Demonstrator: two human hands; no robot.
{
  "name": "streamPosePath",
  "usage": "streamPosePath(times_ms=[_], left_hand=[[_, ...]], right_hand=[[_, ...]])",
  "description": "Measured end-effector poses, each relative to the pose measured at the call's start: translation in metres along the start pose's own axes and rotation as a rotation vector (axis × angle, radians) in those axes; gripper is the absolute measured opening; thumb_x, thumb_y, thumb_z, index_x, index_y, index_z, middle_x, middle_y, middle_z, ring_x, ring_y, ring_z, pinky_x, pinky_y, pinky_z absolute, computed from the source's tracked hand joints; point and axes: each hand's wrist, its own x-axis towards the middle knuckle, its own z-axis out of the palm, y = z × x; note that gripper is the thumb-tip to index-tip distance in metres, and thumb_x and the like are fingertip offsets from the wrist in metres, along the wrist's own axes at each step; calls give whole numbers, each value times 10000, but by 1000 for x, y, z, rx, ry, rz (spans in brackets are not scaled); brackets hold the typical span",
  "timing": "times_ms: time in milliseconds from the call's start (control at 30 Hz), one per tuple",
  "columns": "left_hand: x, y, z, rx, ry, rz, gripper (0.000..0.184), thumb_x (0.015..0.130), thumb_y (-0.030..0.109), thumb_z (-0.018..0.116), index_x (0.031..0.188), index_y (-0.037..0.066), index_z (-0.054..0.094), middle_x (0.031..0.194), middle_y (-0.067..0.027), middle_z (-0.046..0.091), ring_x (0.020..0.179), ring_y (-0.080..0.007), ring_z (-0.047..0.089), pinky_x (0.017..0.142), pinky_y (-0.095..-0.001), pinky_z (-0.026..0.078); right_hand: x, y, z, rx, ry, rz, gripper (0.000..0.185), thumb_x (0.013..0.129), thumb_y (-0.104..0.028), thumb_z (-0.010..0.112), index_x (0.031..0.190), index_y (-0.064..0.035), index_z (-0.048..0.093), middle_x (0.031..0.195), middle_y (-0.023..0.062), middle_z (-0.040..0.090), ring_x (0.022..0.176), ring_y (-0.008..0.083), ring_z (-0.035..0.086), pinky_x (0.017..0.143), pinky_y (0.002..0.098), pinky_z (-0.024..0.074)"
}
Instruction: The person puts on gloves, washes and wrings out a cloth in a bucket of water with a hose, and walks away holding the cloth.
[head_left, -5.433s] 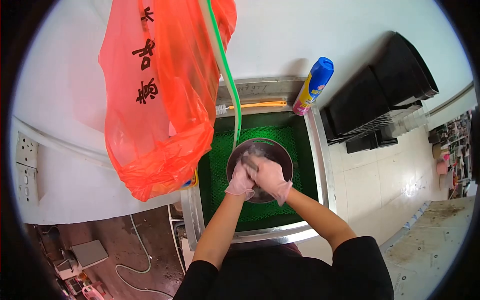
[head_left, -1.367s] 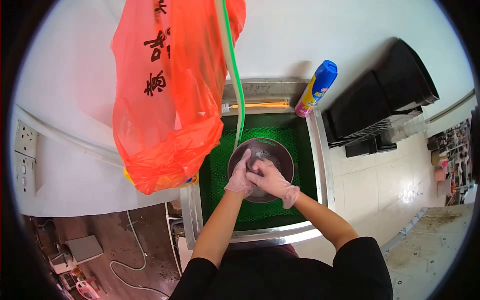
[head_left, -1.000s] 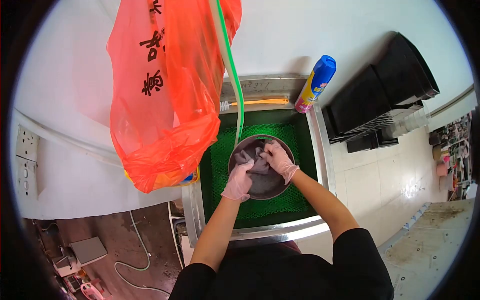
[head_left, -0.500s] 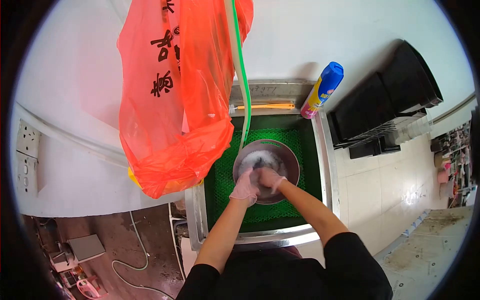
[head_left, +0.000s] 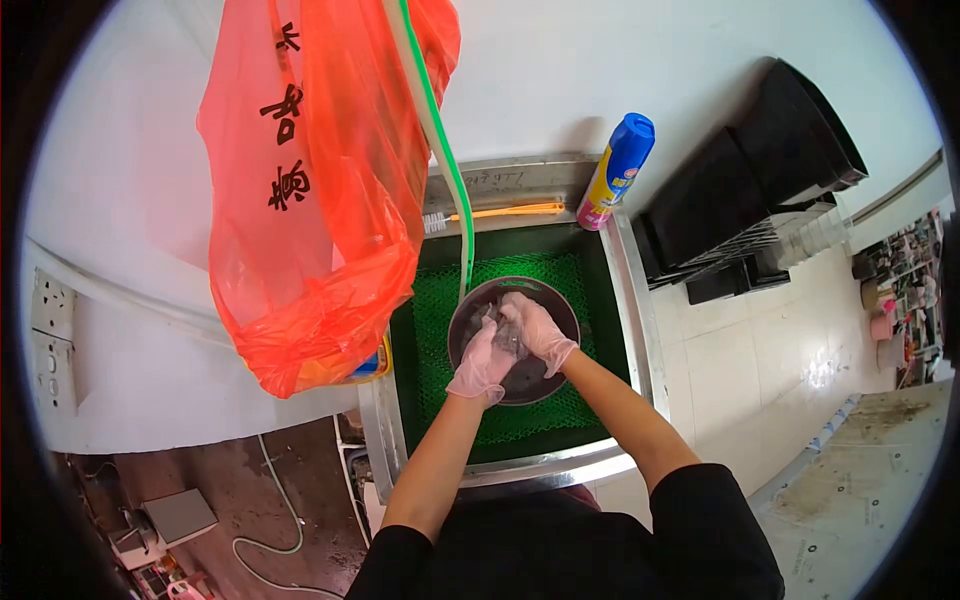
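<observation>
In the sink, a round grey-brown basin (head_left: pixel 530 387) stands on green mesh matting (head_left: pixel 440 410). Both my hands wear thin see-through gloves and are inside the basin's rim. Between them is a crumpled, wet-looking greyish bundle (head_left: pixel 508 338); its kind is not clear. My left hand (head_left: pixel 484 362) grips the bundle from the near left, fingers pointing up. My right hand (head_left: pixel 538 328) curls over it from the right, with its fingertips partly hidden. A green-striped hose (head_left: pixel 455 175) hangs down to the basin's left edge.
The steel sink (head_left: pixel 640 330) has a back ledge holding an orange-handled brush (head_left: pixel 510 210) and a blue-capped spray can (head_left: pixel 615 175). A large red plastic bag (head_left: pixel 320 200) hangs at the left. Black containers (head_left: pixel 760 160) stand at the right. Another hose (head_left: pixel 285 490) lies on the floor.
My hands have come up from the white foam, with the greyish bundle now showing between them. The foam is mostly gone from sight. The whole view has shifted slightly.
</observation>
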Motion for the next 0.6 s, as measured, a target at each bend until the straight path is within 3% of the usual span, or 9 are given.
streamPosePath(times_ms=[100,133,233,300,367,400,500,533,600], left_hand=[[-2,8,-27,249,43,89,403,711,37,632,1102,-51,582,1083,-144,656,970,-315,638,918,-376,487],[-8,14,-28,252,44,91,403,711,37,632,1102,-51,582,1083,-144,656,970,-315,638,918,-376,487],[-35,26,-34,1707,-37,353,553,643,17,706,1165,-72,544,1122,-160,635,990,-305,635,915,-353,485],[-40,24,-32,1699,-10,290,533,725,139,666,1206,-40,522,1165,-152,612,1050,-285,601,945,-386,456],[-40,18,-28,1671,22,162,547,888,384,587,1286,26,477,1253,-136,565,1169,-244,532,1006,-454,398],[-33,14,-36,1669,23,167,547,888,384,587,1286,26,477,1253,-136,565,1169,-244,532,1006,-454,398],[-15,1,-59,858,262,89,580,701,60,741,1225,-49,520,1125,-149,621,1065,-228,593,917,-321,481],[-12,0,-57,852,260,94,580,701,60,741,1225,-49,520,1125,-149,621,1065,-228,593,917,-321,481],[-20,8,-13,410,230,-44,479,812,103,677,1241,-30,509,1140,-143,611,1076,-215,583,929,-317,474]], right_hand=[[6,22,-4,-352,4,-5,241,877,-159,580,1104,-78,580,1075,189,626,958,393,616,805,446,489],[9,31,-3,-527,5,-10,267,874,-153,580,1131,-78,580,1097,199,622,979,397,618,814,444,492],[3,58,13,-716,-222,37,338,820,-103,603,1157,-78,592,1077,206,627,1029,357,607,828,438,485],[-5,71,23,-810,-331,54,377,793,-77,615,1170,-77,598,1067,209,629,1055,337,602,835,435,482],[-11,80,27,-1087,-808,117,458,738,-58,660,1192,-91,612,1106,199,630,1063,338,599,849,420,492],[-6,76,24,-1092,-808,114,458,738,-58,660,1192,-91,612,1106,199,630,1063,338,599,849,420,492],[8,46,12,-600,-753,348,353,755,-89,679,1104,-54,647,1111,138,648,1075,325,607,861,383,497],[2,30,4,-608,-754,346,353,755,-89,679,1104,-54,647,1111,138,648,1075,325,607,861,383,497],[-24,-34,-18,79,-476,236,362,777,-113,693,1121,-33,614,1029,134,655,1017,267,622,873,346,484]])
